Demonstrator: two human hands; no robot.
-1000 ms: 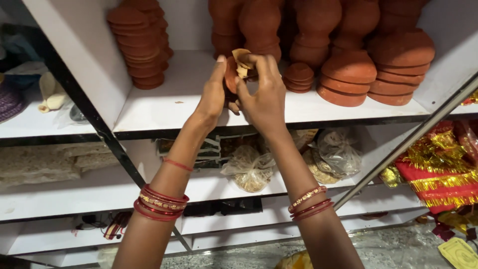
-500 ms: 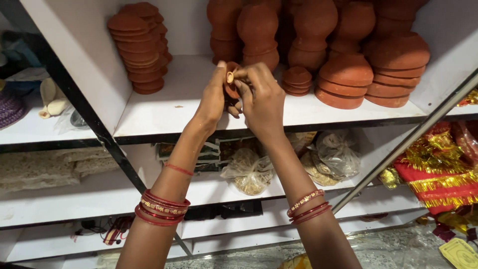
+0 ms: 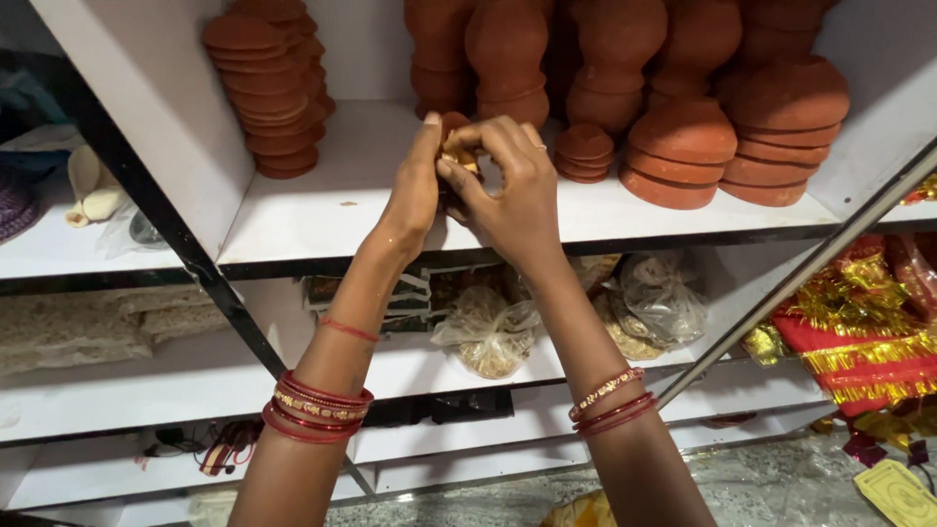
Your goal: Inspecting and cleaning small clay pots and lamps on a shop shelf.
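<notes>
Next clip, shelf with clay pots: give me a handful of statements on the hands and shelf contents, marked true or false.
1. Both hands meet at a small clay pot over the top shelf. True.
2. The left hand hangs idle below the shelf. False: it is raised against the pot.
3. The right hand pinches a small tan scrap. True.
4. The stacked clay lids sit on the floor. False: they stand on the top shelf.
5. Clear bags lie on a lower shelf. True.

matt clay ware on smooth white shelving

clay pots [image 3: 683,146] and lids [image 3: 268,93]: unglazed, matt, reddish; shelf [image 3: 322,210]: smooth white laminate, black edge; rod [image 3: 800,273]: shiny metal; bags [image 3: 488,327]: clear glossy plastic; cloth [image 3: 864,337]: red with glittery gold tinsel trim.
</notes>
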